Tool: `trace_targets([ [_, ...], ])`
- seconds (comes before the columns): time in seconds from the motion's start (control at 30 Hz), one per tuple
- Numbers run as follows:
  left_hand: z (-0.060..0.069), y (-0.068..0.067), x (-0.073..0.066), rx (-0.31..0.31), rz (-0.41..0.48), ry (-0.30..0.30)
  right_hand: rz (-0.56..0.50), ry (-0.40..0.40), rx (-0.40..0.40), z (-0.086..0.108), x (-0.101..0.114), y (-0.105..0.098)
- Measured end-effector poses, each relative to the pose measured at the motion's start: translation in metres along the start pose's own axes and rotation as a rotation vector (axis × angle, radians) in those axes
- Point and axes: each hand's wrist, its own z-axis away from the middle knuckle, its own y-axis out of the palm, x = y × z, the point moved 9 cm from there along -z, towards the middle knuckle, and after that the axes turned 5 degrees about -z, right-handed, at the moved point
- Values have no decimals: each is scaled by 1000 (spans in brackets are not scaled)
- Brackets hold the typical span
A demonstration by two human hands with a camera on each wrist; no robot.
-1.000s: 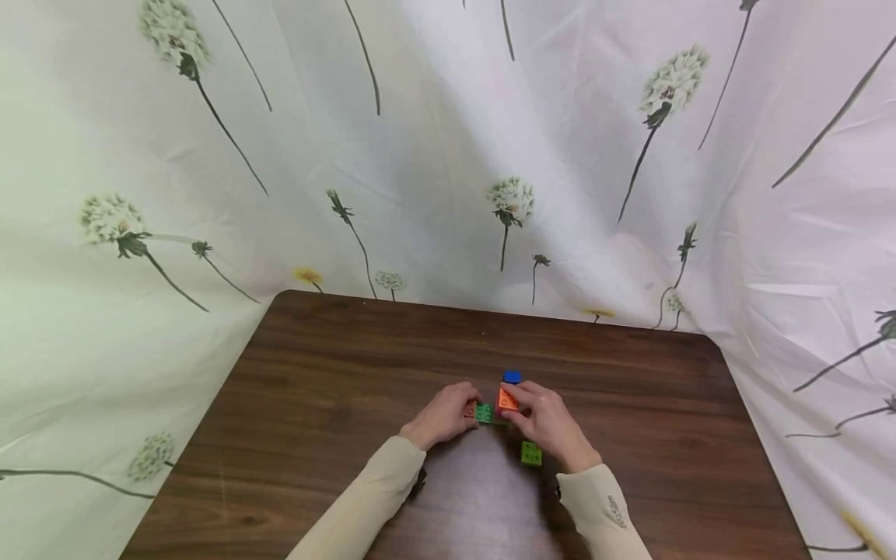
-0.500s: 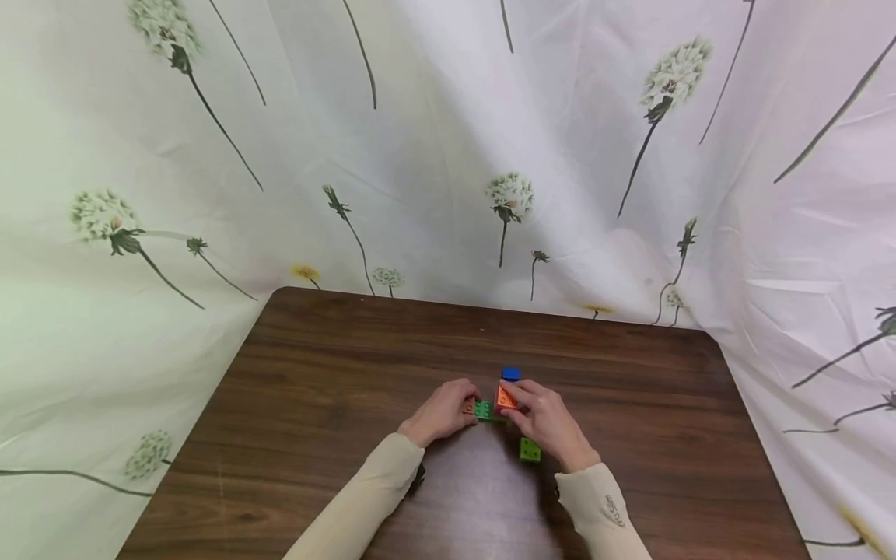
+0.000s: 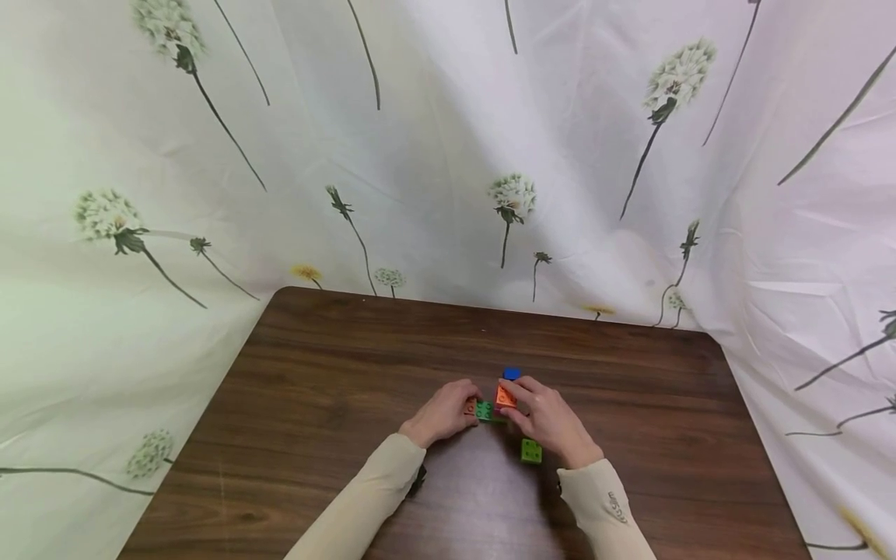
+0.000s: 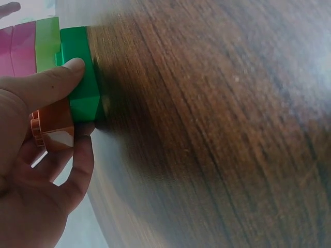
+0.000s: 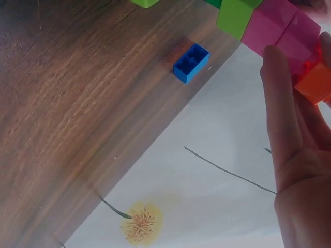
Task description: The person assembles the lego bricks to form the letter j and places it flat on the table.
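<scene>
In the head view the left hand (image 3: pixel 444 412) grips the left end of a low block build, at an orange block (image 3: pixel 470 406) beside a green block (image 3: pixel 484 411). The left wrist view shows its thumb on the dark green block (image 4: pixel 83 82), with an orange block (image 4: pixel 56 124) between thumb and fingers. The right hand (image 3: pixel 549 416) holds the upper part of the build, an orange block (image 3: pixel 505 397) on top. In the right wrist view, its fingers lie along pink blocks (image 5: pixel 269 26), between a lime block (image 5: pixel 235 16) and the orange block (image 5: pixel 314 82).
A blue block (image 3: pixel 512 373) stands just behind the build; the right wrist view shows this blue block (image 5: pixel 191 63) lying with its hollow side visible. A loose lime block (image 3: pixel 531 451) sits nearer the front. Flower-printed cloth (image 3: pixel 434 155) hangs behind the wooden table (image 3: pixel 336 350).
</scene>
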Motion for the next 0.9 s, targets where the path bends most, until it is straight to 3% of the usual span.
trace_targets([
  [0.17,-1,1,0,1,0,3,-13,1,8,-1,-1,1],
  [0.43,-1,-1,-2,-20,7,37,-164,71,-14,1,-10,1],
  [0.73,-2,-1,-2,-11,4,27,-188,70,-66,3,-11,-1],
  [0.9,0,-1,-2,-4,18,15,-205,111,-51,5,-13,4],
])
